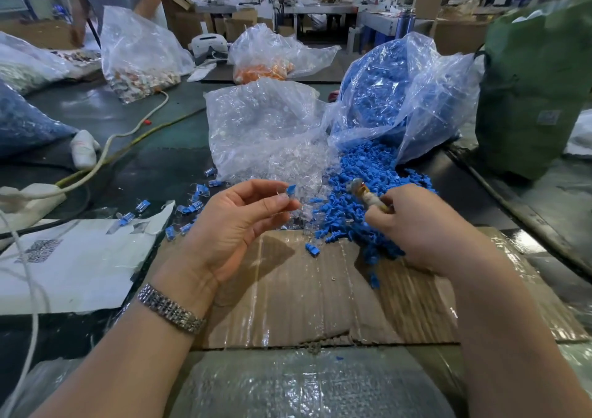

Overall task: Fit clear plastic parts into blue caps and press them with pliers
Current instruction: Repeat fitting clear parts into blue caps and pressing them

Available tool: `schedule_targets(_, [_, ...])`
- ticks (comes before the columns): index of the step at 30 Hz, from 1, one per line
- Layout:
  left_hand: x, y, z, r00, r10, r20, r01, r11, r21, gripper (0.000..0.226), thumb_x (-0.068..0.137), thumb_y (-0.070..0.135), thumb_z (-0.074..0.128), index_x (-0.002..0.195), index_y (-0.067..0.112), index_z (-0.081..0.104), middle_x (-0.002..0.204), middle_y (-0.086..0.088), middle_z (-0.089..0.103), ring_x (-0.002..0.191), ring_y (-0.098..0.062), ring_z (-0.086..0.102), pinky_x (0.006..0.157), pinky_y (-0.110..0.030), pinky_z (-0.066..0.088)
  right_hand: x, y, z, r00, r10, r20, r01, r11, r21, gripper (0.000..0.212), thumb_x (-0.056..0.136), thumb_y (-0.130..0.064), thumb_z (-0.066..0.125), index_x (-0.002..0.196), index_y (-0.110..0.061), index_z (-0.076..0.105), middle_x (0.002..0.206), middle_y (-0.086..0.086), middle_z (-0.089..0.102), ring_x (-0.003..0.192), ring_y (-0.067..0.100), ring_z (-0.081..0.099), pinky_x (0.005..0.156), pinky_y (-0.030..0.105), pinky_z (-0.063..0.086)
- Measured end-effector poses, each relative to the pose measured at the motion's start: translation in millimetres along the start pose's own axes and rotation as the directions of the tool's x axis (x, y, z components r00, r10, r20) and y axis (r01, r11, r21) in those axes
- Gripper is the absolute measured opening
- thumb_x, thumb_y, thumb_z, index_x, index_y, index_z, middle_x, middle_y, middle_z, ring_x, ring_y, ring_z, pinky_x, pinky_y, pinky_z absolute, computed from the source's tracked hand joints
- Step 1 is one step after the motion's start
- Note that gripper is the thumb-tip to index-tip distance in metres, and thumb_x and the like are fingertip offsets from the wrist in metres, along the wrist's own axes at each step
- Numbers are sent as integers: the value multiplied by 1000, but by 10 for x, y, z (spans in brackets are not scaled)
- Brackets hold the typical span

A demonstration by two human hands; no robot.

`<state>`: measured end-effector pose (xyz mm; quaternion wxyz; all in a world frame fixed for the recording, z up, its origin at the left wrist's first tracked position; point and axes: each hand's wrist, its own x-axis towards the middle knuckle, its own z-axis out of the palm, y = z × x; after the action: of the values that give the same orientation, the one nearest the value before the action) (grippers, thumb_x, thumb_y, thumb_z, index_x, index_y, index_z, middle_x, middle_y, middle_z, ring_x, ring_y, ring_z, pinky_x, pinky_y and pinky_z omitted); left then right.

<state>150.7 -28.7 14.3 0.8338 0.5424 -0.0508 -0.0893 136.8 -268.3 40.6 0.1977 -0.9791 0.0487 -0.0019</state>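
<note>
One fitted blue cap (291, 190) is pinched in left hand (238, 225); right hand (416, 225) grips pliers (368, 195) over the cardboard's far edge; pressing likely comes next.

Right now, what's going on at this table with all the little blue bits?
A person is assembling small parts. The left hand pinches a blue cap with a clear plastic part fitted to it, held up over the cardboard sheet. The right hand grips the pliers while resting in the pile of blue caps spilling from a bag. A bag of clear parts lies open behind, and finished pieces lie scattered to the left.
</note>
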Motion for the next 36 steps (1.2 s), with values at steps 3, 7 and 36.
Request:
schedule_targets(3, [2,-4,3,1000,20,-21,-19,999,45,25,73,4,74,98,5,73,104,-18,74,99,-28,73,80,-30,61,-61,-23,-79,982,-102,157,54,957,285,41,96,-42,64,70,-11,61,59,5,61,52,19,57,55,29,45])
schedule_targets(7, [-7,5,38,1000,25,-10,-25,998,53,24,70,6,74,94,10,75,102,-12,75,98,-22,71,82,-28,60,-149,-142,7,874,-259,411,-50,793,607,40,99,-34,61,99,6,67,71,7,65,68,25,69,73,44,63])
schedule_targets(36, [27,-54,-37,959,284,-17,-241,840,486,14,84,10,77,94,20,76,90,1,76,82,-9,70,76,-18,54,-126,-197,70,886,-277,373,3,807,591,62,89,-61,56,97,-1,67,79,15,72,70,32,74,75,49,63])
